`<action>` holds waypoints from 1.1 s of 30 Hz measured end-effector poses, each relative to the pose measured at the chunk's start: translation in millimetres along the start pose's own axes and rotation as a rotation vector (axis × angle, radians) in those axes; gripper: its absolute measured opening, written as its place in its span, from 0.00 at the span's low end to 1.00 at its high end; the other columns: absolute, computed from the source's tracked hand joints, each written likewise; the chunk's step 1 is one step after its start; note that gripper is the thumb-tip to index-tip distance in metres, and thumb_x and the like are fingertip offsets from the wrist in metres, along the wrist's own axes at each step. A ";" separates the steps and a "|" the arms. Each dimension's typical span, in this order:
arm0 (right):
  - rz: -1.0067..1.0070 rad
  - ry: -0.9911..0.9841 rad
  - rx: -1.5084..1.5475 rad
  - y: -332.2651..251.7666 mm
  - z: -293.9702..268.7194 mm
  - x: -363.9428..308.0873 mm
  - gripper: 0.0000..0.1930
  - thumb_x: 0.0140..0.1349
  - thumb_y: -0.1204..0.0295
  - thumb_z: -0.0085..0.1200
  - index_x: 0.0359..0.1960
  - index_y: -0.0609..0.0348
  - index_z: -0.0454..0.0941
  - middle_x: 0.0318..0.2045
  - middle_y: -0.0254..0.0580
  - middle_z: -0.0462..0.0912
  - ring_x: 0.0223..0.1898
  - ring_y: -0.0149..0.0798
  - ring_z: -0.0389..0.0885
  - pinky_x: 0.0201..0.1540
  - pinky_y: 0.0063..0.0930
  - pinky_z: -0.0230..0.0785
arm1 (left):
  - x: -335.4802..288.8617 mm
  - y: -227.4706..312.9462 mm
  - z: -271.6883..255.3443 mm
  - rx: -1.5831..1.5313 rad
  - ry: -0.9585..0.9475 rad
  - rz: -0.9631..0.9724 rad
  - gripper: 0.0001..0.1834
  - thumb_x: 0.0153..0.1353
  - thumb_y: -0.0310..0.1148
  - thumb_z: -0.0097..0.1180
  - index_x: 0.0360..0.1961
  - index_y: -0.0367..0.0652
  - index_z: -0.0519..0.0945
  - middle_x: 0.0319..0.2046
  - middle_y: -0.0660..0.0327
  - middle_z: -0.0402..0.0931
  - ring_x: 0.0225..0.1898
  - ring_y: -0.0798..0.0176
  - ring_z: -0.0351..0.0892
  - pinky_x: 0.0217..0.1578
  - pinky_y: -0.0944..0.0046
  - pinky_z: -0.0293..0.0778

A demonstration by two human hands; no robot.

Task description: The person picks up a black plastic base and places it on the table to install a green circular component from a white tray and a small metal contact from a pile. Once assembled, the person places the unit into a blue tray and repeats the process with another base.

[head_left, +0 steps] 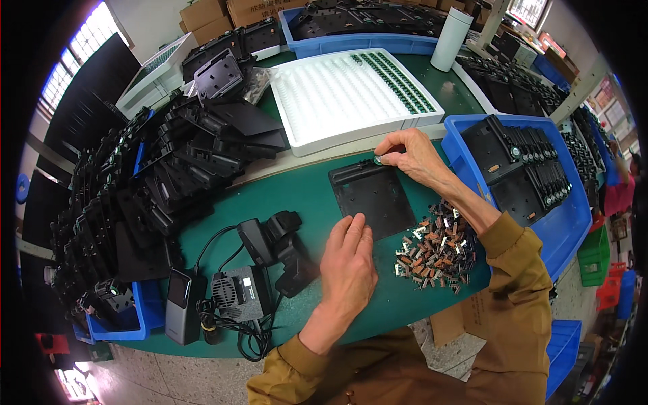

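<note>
A flat black plastic panel (374, 201) with a raised tube along its far edge lies on the green tabletop. My left hand (346, 270) rests its outstretched fingertips on the panel's near left edge. At the panel's far right corner, the thumb and fingers of my right hand (413, 156) pinch a small round green part (379, 160) against the end of the tube. Its far side is hidden by my fingers. A pile of small brown and silver slide switches (437, 250) lies just right of the panel, below my right forearm.
Beyond the panel stands a white tray (297, 138) with rows of green round parts. At right, a blue bin (574, 223) holds several black panels. Stacked black panels (169, 182) crowd the left. Black devices with cables (243, 290) lie near my left hand. A white bottle (452, 39) stands behind.
</note>
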State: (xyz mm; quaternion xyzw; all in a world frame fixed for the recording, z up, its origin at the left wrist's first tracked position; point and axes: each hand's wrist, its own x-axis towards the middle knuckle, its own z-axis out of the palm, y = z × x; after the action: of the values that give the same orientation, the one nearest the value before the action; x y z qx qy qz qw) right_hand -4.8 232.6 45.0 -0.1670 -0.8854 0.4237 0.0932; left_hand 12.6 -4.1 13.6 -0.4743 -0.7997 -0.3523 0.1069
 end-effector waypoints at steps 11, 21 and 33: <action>-0.007 -0.091 0.090 7.4 -6.3 3.9 0.13 0.54 0.75 0.59 0.42 0.67 0.80 0.31 0.41 0.83 0.35 0.32 0.80 0.41 0.26 0.73 | 0.2 -0.3 0.0 0.017 0.006 -0.013 0.17 0.46 0.15 0.55 0.41 0.28 0.80 0.50 0.49 0.77 0.52 0.46 0.75 0.49 0.55 0.76; -0.060 0.028 -0.075 18.3 -9.8 7.8 0.13 0.53 0.77 0.59 0.41 0.68 0.81 0.32 0.42 0.84 0.34 0.34 0.81 0.42 0.27 0.74 | 0.8 -0.1 2.1 0.019 0.029 -0.002 0.16 0.46 0.15 0.55 0.40 0.29 0.80 0.49 0.50 0.78 0.51 0.46 0.76 0.48 0.56 0.77; -0.097 0.196 -0.150 -18.2 -58.7 22.4 0.10 0.52 0.77 0.57 0.36 0.67 0.83 0.28 0.41 0.84 0.32 0.30 0.81 0.38 0.24 0.73 | -3.3 -4.1 2.2 -0.027 -0.061 0.003 0.27 0.39 0.19 0.57 0.47 0.25 0.77 0.54 0.46 0.72 0.56 0.43 0.71 0.54 0.53 0.72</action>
State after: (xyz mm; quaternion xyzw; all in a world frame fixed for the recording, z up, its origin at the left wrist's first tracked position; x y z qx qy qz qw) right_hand -11.5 272.6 96.4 -0.1710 -0.9082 0.3329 0.1871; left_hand 11.3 -6.2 8.4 -0.4873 -0.7971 -0.3483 0.0764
